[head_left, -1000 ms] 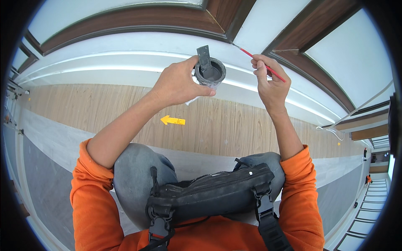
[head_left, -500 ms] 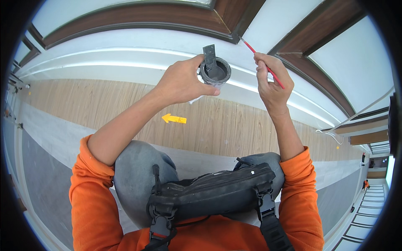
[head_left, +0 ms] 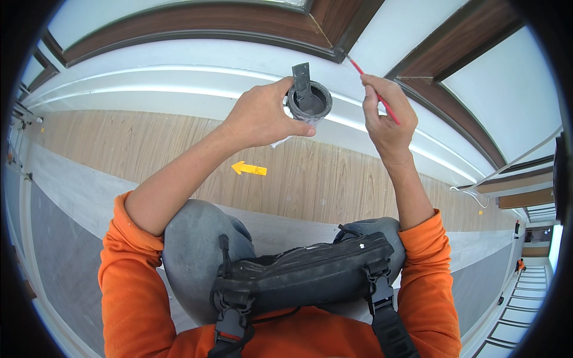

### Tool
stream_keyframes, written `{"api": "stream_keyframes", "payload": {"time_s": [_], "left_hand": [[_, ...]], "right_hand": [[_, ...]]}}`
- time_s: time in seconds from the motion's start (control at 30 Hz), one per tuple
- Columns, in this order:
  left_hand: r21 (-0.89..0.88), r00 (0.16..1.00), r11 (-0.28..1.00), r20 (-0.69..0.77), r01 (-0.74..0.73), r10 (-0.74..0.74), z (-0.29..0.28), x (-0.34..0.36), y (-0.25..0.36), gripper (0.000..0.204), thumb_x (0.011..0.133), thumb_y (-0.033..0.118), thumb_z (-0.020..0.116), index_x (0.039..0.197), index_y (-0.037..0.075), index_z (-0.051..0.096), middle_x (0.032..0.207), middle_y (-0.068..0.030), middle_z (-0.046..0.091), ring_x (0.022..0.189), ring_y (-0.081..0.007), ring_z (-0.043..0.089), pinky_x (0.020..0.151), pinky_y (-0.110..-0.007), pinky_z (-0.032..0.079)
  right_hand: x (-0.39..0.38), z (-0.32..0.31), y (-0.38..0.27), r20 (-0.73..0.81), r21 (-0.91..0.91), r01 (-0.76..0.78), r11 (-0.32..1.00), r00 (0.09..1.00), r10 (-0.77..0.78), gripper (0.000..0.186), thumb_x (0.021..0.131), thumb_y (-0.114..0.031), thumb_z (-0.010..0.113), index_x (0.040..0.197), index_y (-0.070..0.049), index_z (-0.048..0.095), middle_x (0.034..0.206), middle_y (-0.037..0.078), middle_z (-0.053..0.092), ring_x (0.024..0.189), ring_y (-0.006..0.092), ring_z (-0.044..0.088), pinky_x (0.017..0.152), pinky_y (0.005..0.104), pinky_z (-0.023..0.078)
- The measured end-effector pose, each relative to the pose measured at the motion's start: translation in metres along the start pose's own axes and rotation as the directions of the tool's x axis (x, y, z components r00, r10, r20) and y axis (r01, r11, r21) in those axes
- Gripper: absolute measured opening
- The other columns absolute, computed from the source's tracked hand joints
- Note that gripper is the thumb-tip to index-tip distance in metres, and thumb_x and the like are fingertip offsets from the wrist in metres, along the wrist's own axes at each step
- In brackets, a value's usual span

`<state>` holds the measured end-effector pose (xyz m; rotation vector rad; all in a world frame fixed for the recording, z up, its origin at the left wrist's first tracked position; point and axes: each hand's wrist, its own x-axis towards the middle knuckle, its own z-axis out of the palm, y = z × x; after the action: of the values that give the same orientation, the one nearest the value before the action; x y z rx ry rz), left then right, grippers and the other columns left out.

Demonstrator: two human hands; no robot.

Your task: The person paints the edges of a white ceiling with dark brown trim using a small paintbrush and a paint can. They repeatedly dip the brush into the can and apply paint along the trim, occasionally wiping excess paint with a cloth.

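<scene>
My left hand (head_left: 262, 116) is wrapped round a small round pot of dark grey paint (head_left: 320, 113), tilted so its inside shows. A flat dark paint-coated strip (head_left: 302, 77) stands in the pot against its rim, and something white shows beneath my fingers. In my right hand (head_left: 391, 116) is a thin red-handled paintbrush (head_left: 387, 106), pinched like a pen. Its tip is at the lower corner of a brown wood frame moulding (head_left: 250, 24) with a dark grey edge, on the white wall ahead of me.
A second brown frame (head_left: 453, 45) stands to the right. White skirting (head_left: 179, 80) runs along the wall base. On the wood-look floor (head_left: 298, 185) is a yellow arrow sticker (head_left: 249, 169). A white cable (head_left: 471, 192) lies at right. A black bag (head_left: 304, 271) is strapped across my lap.
The brush and my right fingers have shifted very slightly, the tip staying at the frame's corner. My left hand still holds the pot in nearly the same place.
</scene>
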<state>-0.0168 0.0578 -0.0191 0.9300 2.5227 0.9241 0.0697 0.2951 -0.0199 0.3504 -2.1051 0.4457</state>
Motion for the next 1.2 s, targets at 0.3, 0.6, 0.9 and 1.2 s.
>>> {"api": "stream_keyframes", "payload": {"time_s": [0.3, 0.6, 0.9, 1.2], "left_hand": [[-0.029, 0.995, 0.999, -0.094, -0.042, 0.039, -0.003, -0.006, -0.004, 0.086, 0.069, 0.045, 0.092, 0.133, -0.004, 0.064, 0.111, -0.0225, 0.077, 0.104, -0.0358, 0.075, 0.098, -0.041, 0.057], [-0.038, 0.99, 0.998, -0.133, -0.043, 0.037, -0.011, -0.013, -0.011, 0.084, 0.069, 0.045, 0.092, 0.131, -0.005, 0.065, 0.11, -0.0243, 0.077, 0.106, -0.0366, 0.075, 0.098, -0.042, 0.057], [-0.121, 0.984, 0.99, -0.173, -0.067, 0.046, -0.024, -0.019, -0.018, 0.079, 0.069, 0.046, 0.092, 0.13, 0.002, 0.067, 0.11, -0.0208, 0.078, 0.105, -0.0369, 0.075, 0.096, -0.042, 0.057], [-0.15, 0.979, 0.983, -0.189, -0.102, 0.072, -0.026, -0.025, -0.024, 0.074, 0.07, 0.042, 0.095, 0.127, 0.001, 0.069, 0.109, -0.0174, 0.078, 0.103, -0.0314, 0.075, 0.095, -0.04, 0.055]], "right_hand": [[0.002, 0.004, -0.01, 0.059, -0.129, 0.116, 0.985, 0.992, -0.109, 0.027, 0.083, 0.002, 0.078, 0.107, -0.009, 0.073, 0.097, 0.006, 0.075, 0.084, 0.0208, 0.073, 0.07, 0.0325, 0.059], [0.009, 0.006, -0.014, 0.033, -0.237, 0.166, 0.957, 0.986, -0.163, 0.031, 0.08, 0.002, 0.079, 0.107, -0.011, 0.073, 0.096, 0.004, 0.073, 0.081, 0.0192, 0.071, 0.063, 0.0319, 0.056], [0.009, 0.007, -0.032, 0.075, -0.337, 0.192, 0.922, 0.981, -0.177, 0.035, 0.075, 0.002, 0.077, 0.106, -0.014, 0.073, 0.1, 0.005, 0.068, 0.08, 0.0192, 0.069, 0.062, 0.0303, 0.055], [0.001, 0.025, -0.039, 0.139, -0.385, 0.25, 0.888, 0.967, -0.213, 0.029, 0.075, -0.001, 0.076, 0.1, -0.014, 0.071, 0.094, 0.001, 0.065, 0.078, 0.0183, 0.065, 0.061, 0.032, 0.054]]}}
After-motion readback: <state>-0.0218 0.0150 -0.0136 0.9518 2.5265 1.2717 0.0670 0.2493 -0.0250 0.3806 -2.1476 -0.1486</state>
